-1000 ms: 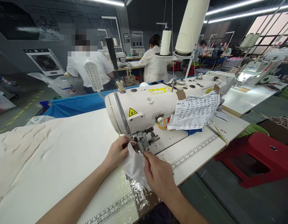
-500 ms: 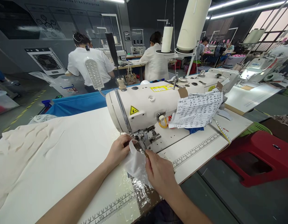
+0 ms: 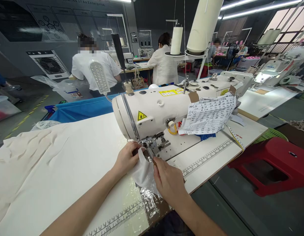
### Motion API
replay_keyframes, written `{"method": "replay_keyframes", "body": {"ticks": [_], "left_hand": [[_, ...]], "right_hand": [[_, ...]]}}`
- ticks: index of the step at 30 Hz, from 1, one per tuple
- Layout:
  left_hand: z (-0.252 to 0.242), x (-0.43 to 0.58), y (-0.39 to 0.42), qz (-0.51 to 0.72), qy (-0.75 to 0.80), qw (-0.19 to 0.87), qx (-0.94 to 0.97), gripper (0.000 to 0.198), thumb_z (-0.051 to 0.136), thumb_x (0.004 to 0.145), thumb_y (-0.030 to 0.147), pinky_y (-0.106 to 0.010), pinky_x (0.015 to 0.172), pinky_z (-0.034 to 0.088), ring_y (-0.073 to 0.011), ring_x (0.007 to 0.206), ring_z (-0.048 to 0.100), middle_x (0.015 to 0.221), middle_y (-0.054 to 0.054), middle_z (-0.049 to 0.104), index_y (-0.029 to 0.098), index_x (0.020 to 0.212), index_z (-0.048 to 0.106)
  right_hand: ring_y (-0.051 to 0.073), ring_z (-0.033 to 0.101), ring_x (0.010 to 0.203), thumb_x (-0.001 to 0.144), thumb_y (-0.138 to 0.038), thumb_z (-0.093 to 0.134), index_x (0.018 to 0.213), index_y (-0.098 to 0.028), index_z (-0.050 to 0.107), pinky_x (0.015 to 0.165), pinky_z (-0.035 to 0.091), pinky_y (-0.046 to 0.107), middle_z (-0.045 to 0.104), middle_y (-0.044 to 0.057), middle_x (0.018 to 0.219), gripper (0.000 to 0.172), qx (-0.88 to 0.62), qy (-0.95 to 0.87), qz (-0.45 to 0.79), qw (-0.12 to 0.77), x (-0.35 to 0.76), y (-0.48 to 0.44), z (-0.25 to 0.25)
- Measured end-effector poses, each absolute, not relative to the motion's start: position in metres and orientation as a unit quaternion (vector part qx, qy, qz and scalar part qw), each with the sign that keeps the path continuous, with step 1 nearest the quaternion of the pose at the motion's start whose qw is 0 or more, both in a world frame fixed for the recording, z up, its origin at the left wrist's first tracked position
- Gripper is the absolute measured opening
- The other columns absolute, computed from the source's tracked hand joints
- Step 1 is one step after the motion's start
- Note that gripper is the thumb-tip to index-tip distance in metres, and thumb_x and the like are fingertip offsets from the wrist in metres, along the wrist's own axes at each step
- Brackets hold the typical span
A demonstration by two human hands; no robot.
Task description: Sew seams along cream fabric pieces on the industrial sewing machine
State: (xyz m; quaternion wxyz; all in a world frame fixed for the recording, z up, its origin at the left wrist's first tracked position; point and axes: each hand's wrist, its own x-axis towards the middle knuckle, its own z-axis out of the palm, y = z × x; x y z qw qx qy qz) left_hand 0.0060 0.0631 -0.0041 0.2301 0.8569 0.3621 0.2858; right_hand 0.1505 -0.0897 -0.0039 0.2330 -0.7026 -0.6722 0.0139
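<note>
A piece of thin white fabric hangs in folds over the table edge side of the sewing machine, its upper part at the presser foot. My left hand is closed on the fabric's left edge, close beside the needle area, its fingertips partly under the machine head. My right hand pinches at the fabric's right edge, just in front of the foot. The right fingertips are bent inward, and the exact spot they grip is partly hidden.
Cream fabric pieces lie on the table's left. A handwritten sheet is taped to the machine. A tape measure hangs over the right edge, near a red stool. Thread cones stand behind. Co-workers sit farther back.
Almost nothing differs. Both hands stay at the presser foot, and the white fabric between them has shifted only very slightly.
</note>
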Motion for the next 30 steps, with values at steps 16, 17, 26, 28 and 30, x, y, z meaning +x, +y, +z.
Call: {"method": "replay_keyframes", "body": {"ticks": [16,17,26,28,30], "left_hand": [[-0.006,0.004,0.067,0.281,0.375,0.217,0.856,0.028,0.05,0.088,0.044,-0.034,0.069,0.051,-0.0222,0.078,0.064,0.083,-0.005,0.068,0.021,0.083,0.065],[-0.006,0.004,0.067,0.28,0.377,0.224,0.854,0.028,0.051,0.088,0.045,-0.034,0.069,0.051,-0.0219,0.079,0.064,0.082,-0.005,0.068,0.021,0.082,0.065],[-0.003,0.006,0.065,0.292,0.371,0.241,0.848,0.029,0.053,0.087,0.047,-0.032,0.072,0.054,-0.0205,0.079,0.064,0.085,-0.004,0.07,0.022,0.081,0.066],[-0.003,0.003,0.067,0.298,0.357,0.224,0.856,0.029,0.053,0.088,0.047,-0.033,0.071,0.055,-0.021,0.078,0.065,0.084,-0.005,0.07,0.023,0.08,0.067],[-0.004,-0.006,0.069,0.302,0.32,0.19,0.878,0.026,0.052,0.088,0.043,-0.035,0.07,0.056,-0.0227,0.079,0.066,0.083,-0.005,0.07,0.024,0.081,0.068]], "right_hand": [[0.02,0.072,0.077,0.099,-0.014,0.047,0.13,-0.013,0.057,0.057,0.05,0.025,0.074,0.009,0.099,0.032,-0.7,-0.671,0.008,0.245,0.151,-0.091,-0.005],[0.02,0.072,0.077,0.099,-0.014,0.047,0.13,-0.012,0.057,0.058,0.05,0.025,0.074,0.009,0.099,0.032,-0.7,-0.671,0.008,0.244,0.151,-0.091,-0.005],[0.02,0.072,0.074,0.098,-0.013,0.051,0.128,-0.014,0.059,0.055,0.049,0.025,0.075,0.009,0.1,0.032,-0.714,-0.665,0.019,0.219,0.15,-0.088,-0.001],[0.021,0.073,0.075,0.097,-0.012,0.052,0.131,-0.014,0.057,0.055,0.051,0.024,0.074,0.01,0.1,0.034,-0.717,-0.665,0.015,0.209,0.15,-0.086,0.0],[0.023,0.073,0.074,0.093,-0.011,0.058,0.131,-0.012,0.056,0.055,0.053,0.026,0.074,0.011,0.097,0.039,-0.722,-0.666,0.003,0.188,0.148,-0.085,0.0]]}}
